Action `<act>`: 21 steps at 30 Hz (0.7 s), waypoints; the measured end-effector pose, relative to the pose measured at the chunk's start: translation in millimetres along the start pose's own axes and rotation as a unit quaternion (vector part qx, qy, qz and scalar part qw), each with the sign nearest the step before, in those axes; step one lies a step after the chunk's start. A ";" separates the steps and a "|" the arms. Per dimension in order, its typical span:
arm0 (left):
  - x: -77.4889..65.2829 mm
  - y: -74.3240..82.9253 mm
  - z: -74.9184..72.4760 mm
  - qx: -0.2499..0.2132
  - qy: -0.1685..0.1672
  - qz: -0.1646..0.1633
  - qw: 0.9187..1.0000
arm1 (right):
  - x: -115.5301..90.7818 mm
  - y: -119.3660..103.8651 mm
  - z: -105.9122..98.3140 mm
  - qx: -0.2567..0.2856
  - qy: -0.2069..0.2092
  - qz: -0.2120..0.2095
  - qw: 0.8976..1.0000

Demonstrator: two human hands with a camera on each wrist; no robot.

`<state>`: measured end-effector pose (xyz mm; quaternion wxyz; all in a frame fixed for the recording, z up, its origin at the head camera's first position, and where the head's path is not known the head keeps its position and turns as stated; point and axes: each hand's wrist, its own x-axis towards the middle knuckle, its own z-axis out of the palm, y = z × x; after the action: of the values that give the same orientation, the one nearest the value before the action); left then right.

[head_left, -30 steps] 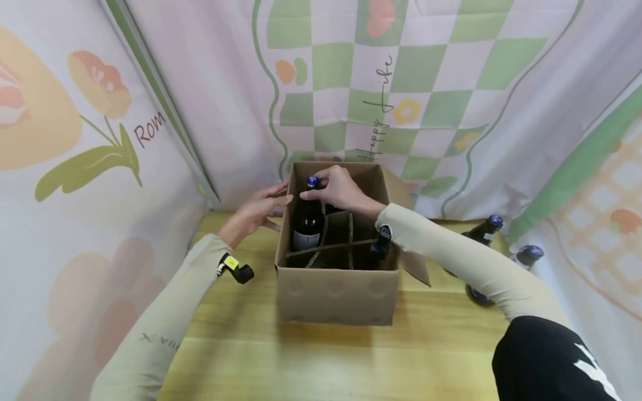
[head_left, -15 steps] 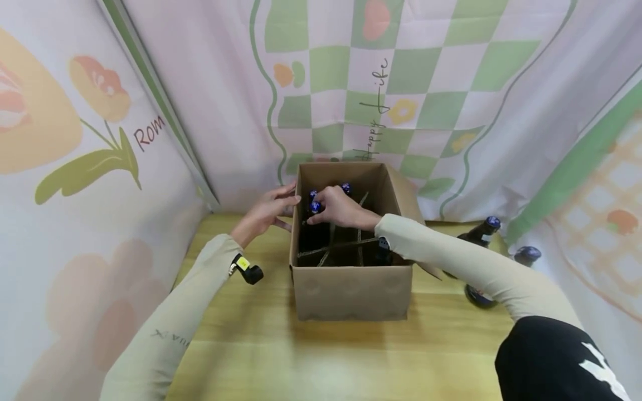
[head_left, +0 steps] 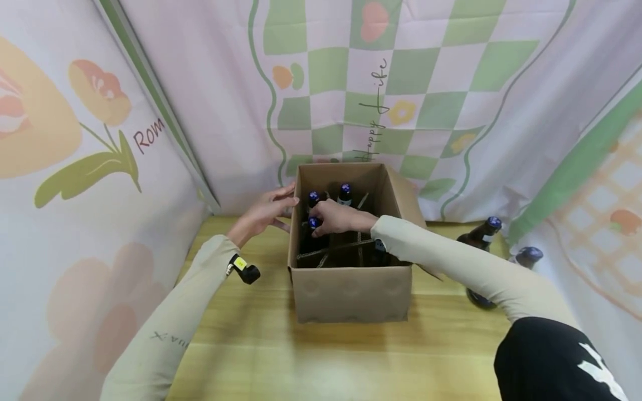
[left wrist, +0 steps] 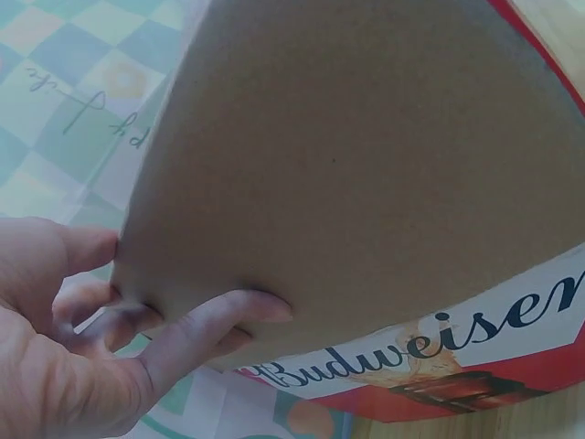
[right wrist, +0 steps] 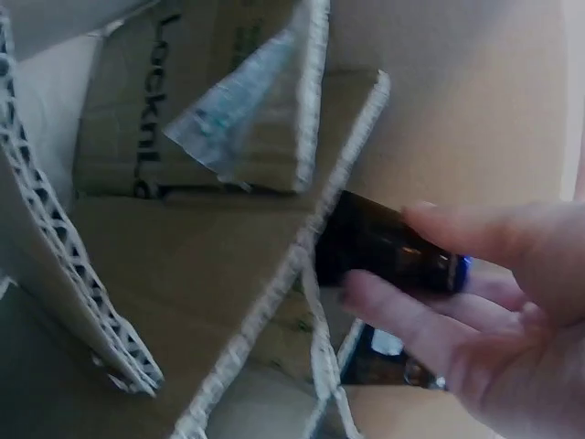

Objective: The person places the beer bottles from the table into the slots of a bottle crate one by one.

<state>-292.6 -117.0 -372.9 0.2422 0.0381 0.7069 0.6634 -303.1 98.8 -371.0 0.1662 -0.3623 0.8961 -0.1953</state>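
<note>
In the head view an open cardboard box holds dark bottles with blue caps. My right hand reaches inside and grips one bottle by its neck at the left side. The right wrist view shows thumb and fingers around that dark neck, beside the cardboard dividers. Two other bottles stand behind it: one at the back left, one at the back middle. My left hand rests against the box's left side; in the left wrist view its thumb lies across a plain brown flap.
To the right, two blue-capped bottles stand on the wooden table: one farther back, one nearer, partly hidden by my right sleeve. A box flap leans outward on the right. Printed curtains hang behind and at the sides.
The box has shifted right, my left hand with it. My right hand has lowered the bottle deeper into the box and come toward me; the back bottles have come into view.
</note>
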 end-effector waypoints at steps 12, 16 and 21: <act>-2.1 0.4 0.8 0.010 0.001 0.016 1.000 | -13.4 5.9 -22.3 0.129 -0.054 0.051 0.989; -1.2 0.9 0.8 0.013 0.000 0.013 1.000 | -15.6 8.6 -23.7 0.155 -0.021 0.039 0.987; -1.1 -0.3 -1.4 0.014 0.003 0.015 1.000 | -21.4 10.3 -28.7 0.164 -0.012 0.030 0.986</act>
<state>-292.1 -118.7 -372.9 0.2301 0.0501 0.7161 0.6570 -307.2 127.5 -347.6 0.2398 -0.3058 0.8603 -0.3299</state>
